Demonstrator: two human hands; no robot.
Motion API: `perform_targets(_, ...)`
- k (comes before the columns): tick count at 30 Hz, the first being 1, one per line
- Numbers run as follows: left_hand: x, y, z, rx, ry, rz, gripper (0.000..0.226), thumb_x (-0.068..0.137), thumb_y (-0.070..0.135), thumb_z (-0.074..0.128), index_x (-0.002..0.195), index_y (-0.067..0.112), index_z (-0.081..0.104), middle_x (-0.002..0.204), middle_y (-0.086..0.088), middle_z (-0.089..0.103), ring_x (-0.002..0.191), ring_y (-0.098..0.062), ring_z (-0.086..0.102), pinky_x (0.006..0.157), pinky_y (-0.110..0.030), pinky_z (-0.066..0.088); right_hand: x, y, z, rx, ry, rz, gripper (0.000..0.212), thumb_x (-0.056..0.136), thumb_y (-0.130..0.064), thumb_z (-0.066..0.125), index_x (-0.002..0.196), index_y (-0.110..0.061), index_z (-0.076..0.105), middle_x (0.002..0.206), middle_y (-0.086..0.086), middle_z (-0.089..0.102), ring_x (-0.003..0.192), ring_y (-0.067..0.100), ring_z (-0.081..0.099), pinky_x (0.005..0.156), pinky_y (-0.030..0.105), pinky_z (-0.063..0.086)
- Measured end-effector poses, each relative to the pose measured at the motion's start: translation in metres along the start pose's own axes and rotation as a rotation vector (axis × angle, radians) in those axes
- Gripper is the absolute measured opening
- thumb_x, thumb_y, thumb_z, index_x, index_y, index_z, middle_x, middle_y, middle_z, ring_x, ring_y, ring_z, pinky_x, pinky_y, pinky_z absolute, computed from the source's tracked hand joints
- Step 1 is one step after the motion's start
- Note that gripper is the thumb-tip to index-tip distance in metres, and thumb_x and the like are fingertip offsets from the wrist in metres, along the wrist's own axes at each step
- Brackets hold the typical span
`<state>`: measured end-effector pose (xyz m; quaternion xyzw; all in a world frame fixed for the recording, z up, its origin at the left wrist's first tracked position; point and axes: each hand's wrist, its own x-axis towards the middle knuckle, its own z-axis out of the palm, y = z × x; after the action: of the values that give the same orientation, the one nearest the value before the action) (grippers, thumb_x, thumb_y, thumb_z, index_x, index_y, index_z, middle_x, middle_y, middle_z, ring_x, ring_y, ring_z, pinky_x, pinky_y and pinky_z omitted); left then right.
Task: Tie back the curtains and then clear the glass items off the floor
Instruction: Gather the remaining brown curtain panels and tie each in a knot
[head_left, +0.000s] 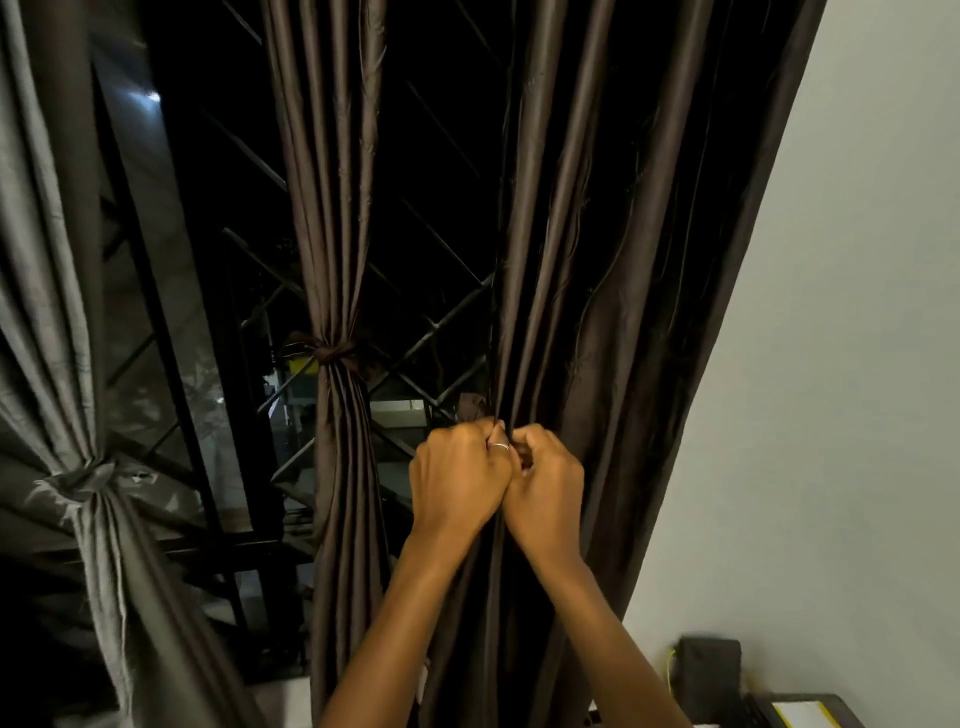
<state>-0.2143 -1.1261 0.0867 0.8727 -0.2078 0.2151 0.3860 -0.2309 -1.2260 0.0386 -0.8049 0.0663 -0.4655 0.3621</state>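
A wide dark brown curtain (613, 270) hangs on the right, beside the wall. My left hand (457, 475) and my right hand (548, 478) meet at its left edge, fingers curled, each gripping part of a brown tie strip (470, 406) whose end pokes up above my left knuckles. A middle brown curtain (332, 208) is gathered by a knotted tie (332, 353). A grey curtain (57, 291) on the left is knotted too, at its own tie (85, 480). No glass items show in this view.
Behind the curtains is a dark window with a diagonal metal grille (436, 322). A pale wall (841, 364) fills the right. At the bottom right stand a black box (709, 662) and a dark surface holding a white sheet (802, 714).
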Motion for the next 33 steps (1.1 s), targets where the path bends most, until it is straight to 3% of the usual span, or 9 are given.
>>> perform_targets(4,0.0,0.002,0.006,-0.081,-0.015,0.011,0.049,0.1,0.03,0.054,0.053,0.023,0.041,0.047,0.006,0.046,0.045,-0.01,0.047,0.046,-0.024,0.023,0.002,0.01,-0.007,0.02,-0.024,-0.027,0.012,0.097,-0.011,0.066,0.086,-0.016,0.067,0.08,-0.007,0.063,0.067,0.006,0.061,0.058,0.027,0.051)
perform_targets(8,0.001,0.009,0.009,-0.074,-0.038,0.015,0.047,0.098,0.03,0.054,0.053,0.022,0.044,0.046,0.003,0.048,0.046,-0.013,0.049,0.048,-0.027,0.028,0.001,0.015,-0.014,0.019,-0.026,-0.047,0.015,0.096,-0.007,0.065,0.083,-0.015,0.065,0.076,-0.008,0.059,0.063,0.003,0.055,0.057,0.011,0.038)
perform_targets(12,0.0,0.025,0.009,0.002,-0.028,-0.035,0.046,0.094,0.044,0.052,0.055,0.018,0.052,0.049,0.004,0.053,0.052,-0.016,0.057,0.051,-0.029,0.042,0.001,0.019,-0.013,0.023,-0.053,-0.069,0.01,0.093,-0.007,0.066,0.085,-0.012,0.067,0.076,-0.01,0.059,0.064,0.001,0.055,0.056,0.011,0.038)
perform_targets(15,0.004,0.039,0.01,0.102,0.025,-0.09,0.063,0.093,0.064,0.05,0.054,0.015,0.051,0.048,0.003,0.051,0.048,-0.016,0.054,0.049,-0.028,0.04,0.0,0.018,-0.011,0.043,-0.036,-0.066,0.016,0.095,-0.016,0.064,0.081,-0.01,0.065,0.071,-0.011,0.054,0.056,-0.002,0.05,0.051,0.01,0.036)
perform_targets(21,0.007,0.042,0.015,0.25,0.075,-0.101,0.042,0.101,0.039,0.047,0.083,0.007,0.069,0.084,-0.01,0.068,0.077,-0.031,0.067,0.058,-0.031,0.039,0.001,0.02,-0.011,0.103,-0.051,-0.089,0.033,0.1,-0.034,0.051,0.074,-0.014,0.058,0.069,-0.007,0.055,0.058,0.008,0.053,0.052,0.037,0.048)
perform_targets(25,0.008,0.038,0.015,0.231,0.074,-0.085,0.043,0.101,0.038,0.047,0.076,0.008,0.065,0.077,-0.01,0.067,0.072,-0.031,0.066,0.055,-0.03,0.039,0.007,0.023,-0.018,0.111,-0.116,-0.112,0.024,0.099,-0.012,0.062,0.076,-0.016,0.06,0.071,-0.009,0.055,0.059,0.008,0.054,0.051,0.032,0.047)
perform_targets(28,0.007,0.034,0.01,0.233,0.079,-0.077,0.043,0.102,0.038,0.047,0.071,0.011,0.06,0.075,-0.01,0.066,0.073,-0.032,0.066,0.056,-0.031,0.037,0.007,0.026,-0.029,0.162,-0.213,-0.092,0.011,0.095,-0.011,0.066,0.099,-0.016,0.075,0.087,-0.008,0.068,0.075,0.005,0.065,0.06,0.018,0.05)
perform_targets(30,0.007,0.031,0.006,0.249,0.083,-0.077,0.043,0.103,0.039,0.046,0.072,0.012,0.06,0.073,-0.009,0.065,0.075,-0.033,0.065,0.057,-0.031,0.035,0.007,0.03,-0.038,0.158,-0.159,-0.054,0.02,0.094,-0.02,0.07,0.114,-0.018,0.074,0.099,-0.009,0.071,0.086,0.0,0.067,0.067,0.014,0.052)
perform_targets(33,0.008,0.024,0.002,0.253,0.077,-0.076,0.044,0.103,0.039,0.046,0.068,0.014,0.053,0.058,0.005,0.045,0.065,-0.027,0.058,0.053,-0.029,0.03,0.017,0.033,-0.055,0.043,0.129,-0.027,0.024,0.094,-0.026,0.072,0.116,-0.018,0.069,0.106,-0.007,0.064,0.086,0.003,0.063,0.069,0.019,0.055)
